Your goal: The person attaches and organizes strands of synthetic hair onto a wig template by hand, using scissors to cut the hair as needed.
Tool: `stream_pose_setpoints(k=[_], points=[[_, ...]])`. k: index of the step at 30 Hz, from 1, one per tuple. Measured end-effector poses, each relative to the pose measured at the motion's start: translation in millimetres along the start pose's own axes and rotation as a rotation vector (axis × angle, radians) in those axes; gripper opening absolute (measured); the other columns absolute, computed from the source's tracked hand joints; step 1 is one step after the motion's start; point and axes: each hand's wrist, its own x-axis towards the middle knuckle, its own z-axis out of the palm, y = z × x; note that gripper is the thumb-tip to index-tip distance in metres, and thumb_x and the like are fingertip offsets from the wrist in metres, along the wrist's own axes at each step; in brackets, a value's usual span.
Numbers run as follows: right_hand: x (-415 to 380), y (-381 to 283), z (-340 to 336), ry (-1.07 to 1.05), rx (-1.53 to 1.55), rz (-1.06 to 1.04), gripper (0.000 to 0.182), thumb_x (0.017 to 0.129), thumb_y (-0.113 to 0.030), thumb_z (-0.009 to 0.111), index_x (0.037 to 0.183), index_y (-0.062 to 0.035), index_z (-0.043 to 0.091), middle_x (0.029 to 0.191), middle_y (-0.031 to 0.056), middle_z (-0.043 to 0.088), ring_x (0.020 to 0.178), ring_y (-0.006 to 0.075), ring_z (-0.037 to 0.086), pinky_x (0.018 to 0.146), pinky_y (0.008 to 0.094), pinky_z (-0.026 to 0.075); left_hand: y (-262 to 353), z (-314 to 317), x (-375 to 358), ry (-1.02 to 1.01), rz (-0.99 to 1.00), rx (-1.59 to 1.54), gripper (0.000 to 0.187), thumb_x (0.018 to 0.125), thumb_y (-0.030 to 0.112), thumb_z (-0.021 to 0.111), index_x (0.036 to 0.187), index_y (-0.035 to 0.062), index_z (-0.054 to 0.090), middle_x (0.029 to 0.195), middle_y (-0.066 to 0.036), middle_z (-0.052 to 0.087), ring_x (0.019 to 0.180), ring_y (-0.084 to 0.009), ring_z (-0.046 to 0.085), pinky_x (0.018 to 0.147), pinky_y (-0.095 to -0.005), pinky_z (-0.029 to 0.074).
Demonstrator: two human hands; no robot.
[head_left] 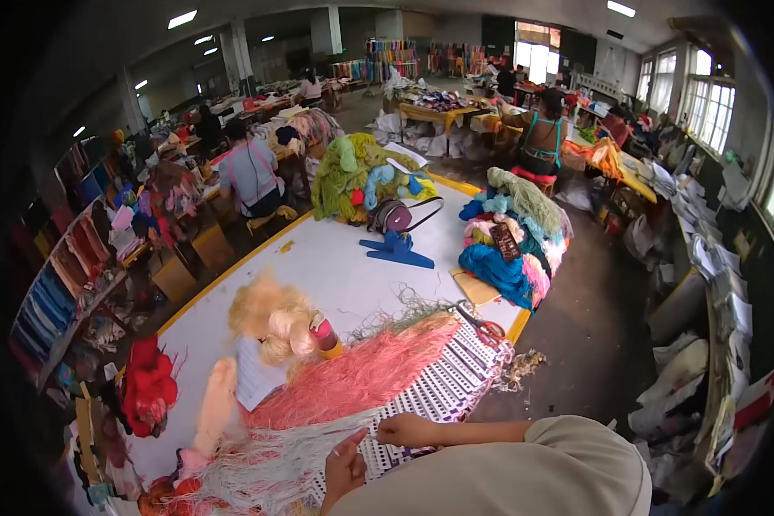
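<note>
My left hand (345, 469) is closed in a pinch at the edge of a bundle of pale grey-white threads (275, 456). Whatever lies between its fingertips is too small to make out. Close by, my right hand (405, 429) has its fingers curled together over a white strip sheet with rows of dark marks (434, 374); its fingertips are partly hidden. Coral-pink threads (353, 370) spread across the sheet beyond both hands. Red-handled scissors (488, 328) rest at the sheet's far right corner.
On the white table (232, 322) lie cream yarn (271, 314), a thread cone (325, 335), a blue stand (397, 250), green yarn (353, 176) and a multicoloured yarn pile (503, 267). Red yarn (149, 387) hangs at the left edge. Other people (251, 168) sit at tables farther off.
</note>
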Motion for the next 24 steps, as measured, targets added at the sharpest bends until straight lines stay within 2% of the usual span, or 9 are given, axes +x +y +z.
stream_pose_setpoints(k=[1, 2, 5, 7, 8, 14, 17, 19, 24], points=[[-2.5, -6.0, 1.1, -0.024, -0.025, 0.006, 0.027, 0.091, -0.032, 0.055, 0.097, -0.0070, 0.065, 0.088, 0.0169, 0.066, 0.083, 0.0322, 0.064, 0.075, 0.0416, 0.048, 1.0, 8.4, -0.8, 0.065, 0.006, 0.023, 0.039, 0.092, 0.018, 0.062, 0.128, 0.0018, 0.057, 0.055, 0.005, 0.045, 0.042, -0.0051, 0.034, 0.041, -0.0215, 0.028], [-3.7, -5.9, 5.7, -0.013, -0.038, -0.010, 0.028, 0.091, -0.033, 0.055, 0.096, -0.0067, 0.065, 0.087, 0.0171, 0.066, 0.081, 0.0326, 0.064, 0.074, 0.0421, 0.048, 4.6, 17.0, -4.3, 0.065, 0.010, 0.033, 0.039, 0.092, 0.018, 0.062, 0.128, 0.0018, 0.057, 0.055, 0.005, 0.045, 0.042, -0.0051, 0.034, 0.041, -0.0215, 0.028], [-9.7, -5.8, 17.4, -0.037, -0.056, 0.003, 0.028, 0.090, -0.032, 0.056, 0.093, -0.0056, 0.064, 0.083, 0.0159, 0.066, 0.077, 0.0321, 0.064, 0.072, 0.0419, 0.048, 1.2, 22.1, -5.4, 0.071, 0.014, 0.515, 0.038, 0.089, 0.008, 0.063, 0.126, 0.0058, 0.060, 0.059, 0.007, 0.047, 0.044, -0.0024, 0.036, 0.043, -0.0204, 0.027], [-13.7, -6.8, 19.2, -0.071, -0.034, 0.030, 0.028, 0.090, -0.031, 0.056, 0.094, -0.0046, 0.065, 0.080, 0.0140, 0.066, 0.075, 0.0292, 0.064, 0.070, 0.0400, 0.049, -2.6, 26.7, -8.1, 0.088, -0.092, 0.652, 0.038, 0.088, 0.010, 0.066, 0.125, 0.0073, 0.062, 0.062, 0.006, 0.053, 0.048, -0.0013, 0.040, 0.044, -0.0195, 0.028], [-14.0, -5.2, 18.2, -0.065, -0.029, 0.033, 0.028, 0.090, -0.031, 0.056, 0.094, -0.0046, 0.065, 0.080, 0.0140, 0.066, 0.075, 0.0292, 0.064, 0.070, 0.0400, 0.049, -8.6, 24.5, -5.9, 0.055, -0.052, 0.636, 0.036, 0.087, 0.012, 0.068, 0.122, 0.0056, 0.063, 0.067, 0.004, 0.059, 0.052, -0.0014, 0.045, 0.047, -0.0194, 0.033], [-25.5, -7.2, 11.1, -0.057, 0.095, 0.160, 0.025, 0.086, -0.027, 0.058, 0.090, -0.0048, 0.069, 0.076, 0.0117, 0.067, 0.072, 0.0223, 0.065, 0.067, 0.0358, 0.051, -32.3, 1.2, 12.5, 0.072, -0.018, 0.801, 0.024, 0.086, 0.016, 0.070, 0.105, 0.0023, 0.068, 0.076, 0.000, 0.066, 0.060, -0.0036, 0.053, 0.054, -0.0206, 0.042], [-23.3, 11.2, 19.0, -0.020, 0.148, 0.121, 0.024, 0.088, -0.027, 0.058, 0.090, -0.0053, 0.068, 0.074, 0.0091, 0.065, 0.068, 0.0186, 0.062, 0.063, 0.0338, 0.049, -31.4, 1.9, 19.3, 0.048, 0.095, 0.916, 0.020, 0.086, 0.018, 0.071, 0.098, 0.0021, 0.068, 0.073, 0.000, 0.065, 0.061, -0.0040, 0.054, 0.055, -0.0209, 0.043], [-21.5, 9.8, 15.1, -0.030, 0.196, 0.145, 0.023, 0.090, -0.027, 0.057, 0.091, -0.0059, 0.066, 0.073, 0.0070, 0.062, 0.065, 0.0150, 0.059, 0.061, 0.0323, 0.049, -26.1, -1.1, 24.2, 0.014, 0.062, 0.939, 0.019, 0.086, 0.018, 0.069, 0.096, 0.0023, 0.068, 0.071, 0.000, 0.064, 0.060, -0.0042, 0.053, 0.055, -0.0213, 0.043], [-13.0, 13.2, 15.2, 0.032, 0.099, 0.034, 0.024, 0.092, -0.028, 0.055, 0.091, -0.0056, 0.063, 0.078, 0.0119, 0.063, 0.071, 0.0222, 0.061, 0.068, 0.0366, 0.049, -9.5, 11.6, 27.0, 0.022, 0.074, 0.995, 0.016, 0.088, 0.018, 0.066, 0.089, 0.0017, 0.068, 0.063, 0.001, 0.059, 0.056, -0.0047, 0.050, 0.051, -0.0219, 0.040]])
